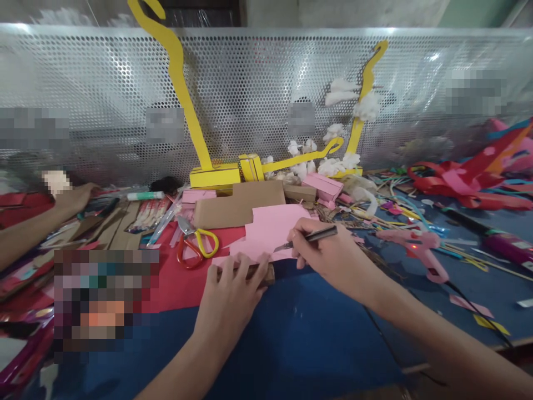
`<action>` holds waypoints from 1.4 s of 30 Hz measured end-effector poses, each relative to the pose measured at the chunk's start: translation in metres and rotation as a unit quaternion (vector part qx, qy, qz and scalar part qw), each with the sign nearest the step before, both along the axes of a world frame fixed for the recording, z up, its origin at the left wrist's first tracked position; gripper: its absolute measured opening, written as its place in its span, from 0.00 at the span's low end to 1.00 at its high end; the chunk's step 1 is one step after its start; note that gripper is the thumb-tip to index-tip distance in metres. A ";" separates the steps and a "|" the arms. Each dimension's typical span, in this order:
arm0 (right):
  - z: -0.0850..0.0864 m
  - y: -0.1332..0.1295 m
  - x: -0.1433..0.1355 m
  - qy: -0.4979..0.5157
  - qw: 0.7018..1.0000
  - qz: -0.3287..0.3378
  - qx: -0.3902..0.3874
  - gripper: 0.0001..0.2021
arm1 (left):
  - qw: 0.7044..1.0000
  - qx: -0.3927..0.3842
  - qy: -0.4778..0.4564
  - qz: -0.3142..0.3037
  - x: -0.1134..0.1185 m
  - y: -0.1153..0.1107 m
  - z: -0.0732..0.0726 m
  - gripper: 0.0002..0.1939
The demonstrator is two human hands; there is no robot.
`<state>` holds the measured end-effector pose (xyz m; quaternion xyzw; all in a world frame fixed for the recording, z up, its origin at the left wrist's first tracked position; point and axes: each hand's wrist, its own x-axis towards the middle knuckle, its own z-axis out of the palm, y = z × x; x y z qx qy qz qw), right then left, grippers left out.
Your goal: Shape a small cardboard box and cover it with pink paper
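Note:
A pink paper sheet (266, 230) lies at the middle of the table, partly over a brown cardboard piece (220, 214). My right hand (318, 247) is closed round a dark pen-like craft knife (321, 234), its tip against the lower part of the pink sheet. To its left, my left hand (235, 289) rests with fingers spread on the sheet's near edge and a brown strip (266, 275). Scissors with red and yellow handles (207, 243) lie on red paper (179, 289), left of the sheet.
A pink glue gun (420, 250) with a lit red light and black cord lies at the right. Yellow paper stands (215, 176) with white tufts rise behind, before a perforated metal panel (250, 83). Sticks and scraps crowd both sides. Another person's arm (50, 214) reaches in at left.

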<state>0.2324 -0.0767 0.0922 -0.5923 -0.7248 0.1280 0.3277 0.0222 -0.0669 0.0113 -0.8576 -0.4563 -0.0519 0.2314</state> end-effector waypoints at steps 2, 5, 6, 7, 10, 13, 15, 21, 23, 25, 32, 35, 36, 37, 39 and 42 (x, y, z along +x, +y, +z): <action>0.000 0.000 -0.002 -0.006 1.000 0.005 0.005 0.13 | 1.000 0.003 -0.001 0.001 0.000 0.001 -0.002 0.34; 0.000 0.000 -0.003 -0.001 1.000 0.012 0.002 0.13 | 1.000 0.005 0.002 0.000 0.000 0.001 -0.004 0.33; 0.000 -0.001 -0.003 -0.003 1.000 0.012 0.003 0.13 | 1.000 0.005 0.003 0.000 0.000 0.001 -0.004 0.33; 0.001 -0.001 -0.003 -0.008 1.000 0.010 0.005 0.12 | 1.000 0.005 0.003 0.001 0.000 0.001 -0.004 0.33; 0.001 -0.001 -0.005 -0.022 1.000 0.005 0.015 0.12 | 1.000 0.005 0.001 0.003 0.000 0.001 -0.003 0.33; 0.001 0.001 -0.006 -0.022 1.000 0.004 0.021 0.12 | 1.000 0.008 0.004 0.001 0.000 0.001 -0.003 0.33; 0.000 0.002 -0.006 -0.019 1.000 0.004 0.016 0.12 | 1.000 0.010 0.007 0.000 0.000 0.001 -0.003 0.33; 0.001 0.001 -0.007 -0.018 1.000 0.013 0.010 0.12 | 1.000 0.007 0.007 0.000 0.000 0.000 -0.002 0.32; 0.002 0.001 -0.007 -0.020 1.000 0.016 0.009 0.12 | 1.000 0.004 0.010 -0.001 -0.001 0.000 -0.001 0.31; 0.002 0.002 -0.006 -0.015 1.000 0.013 0.006 0.12 | 1.000 0.000 0.008 -0.003 -0.001 -0.001 0.000 0.31; 0.001 0.003 -0.006 -0.003 1.000 0.008 0.011 0.12 | 1.000 0.000 0.004 -0.004 0.000 0.000 0.001 0.31; -0.001 0.004 -0.007 0.007 1.000 0.011 0.008 0.12 | 1.000 0.001 0.004 -0.003 0.000 0.000 0.001 0.31; -0.002 0.005 -0.007 0.006 1.000 0.014 0.009 0.12 | 1.000 0.002 0.005 -0.003 -0.001 0.000 0.001 0.31; -0.002 0.006 -0.006 0.003 1.000 0.017 0.011 0.12 | 1.000 0.002 0.007 -0.004 -0.001 0.000 0.000 0.30; -0.003 0.007 -0.006 -0.007 1.000 0.025 0.015 0.12 | 1.000 0.003 0.010 -0.007 -0.001 0.000 0.000 0.30; -0.002 0.007 -0.006 -0.024 0.999 0.033 0.026 0.12 | 1.000 0.008 0.007 -0.009 -0.002 0.000 -0.001 0.30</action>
